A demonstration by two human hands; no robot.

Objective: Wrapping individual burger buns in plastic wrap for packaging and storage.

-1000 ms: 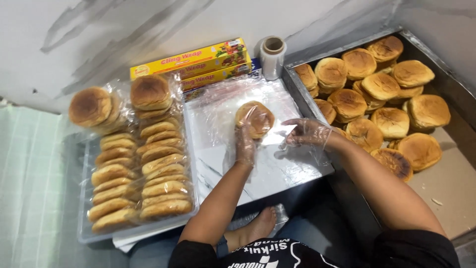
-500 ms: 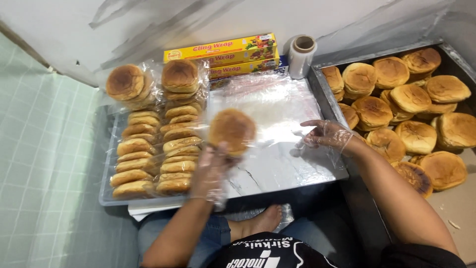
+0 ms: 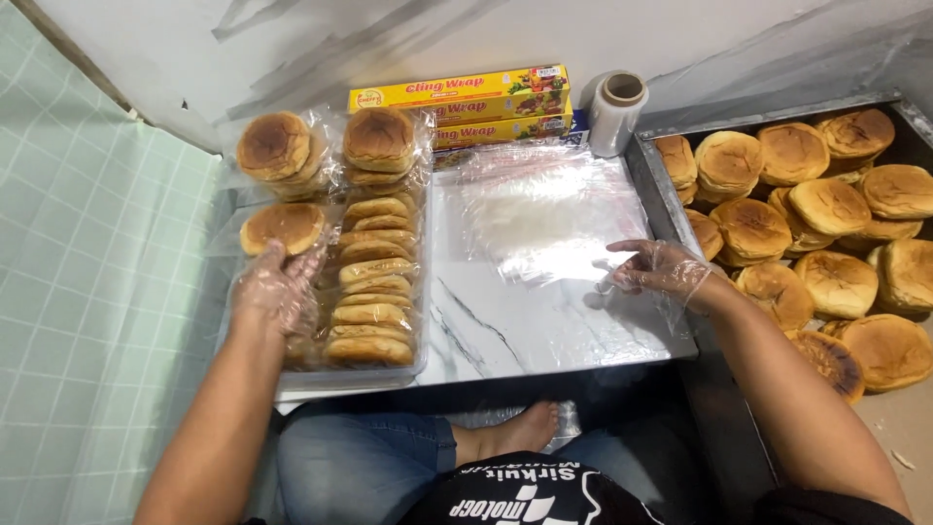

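My left hand [image 3: 275,290], in a clear plastic glove, holds a wrapped round bun [image 3: 283,226] over the left row of wrapped buns in a shallow tray [image 3: 340,377]. A second row of wrapped buns [image 3: 372,282] stands on edge just to its right. My right hand [image 3: 657,267], also gloved, hovers with fingers spread over the right edge of a marble-patterned board [image 3: 505,326]. A sheet of clear film [image 3: 544,209] lies spread on the board's far half.
A large metal tray [image 3: 649,170] at the right holds several unwrapped brown buns [image 3: 826,224]. Yellow boxes of plastic wrap [image 3: 466,102] and a roll of film [image 3: 616,112] stand against the grey wall. Green tiled floor lies to the left. My bare foot [image 3: 510,433] shows below the board.
My left hand carried the wrapped bun from the board leftward to the tray of wrapped buns. My right hand stayed near the board's right edge. The camera swung left.
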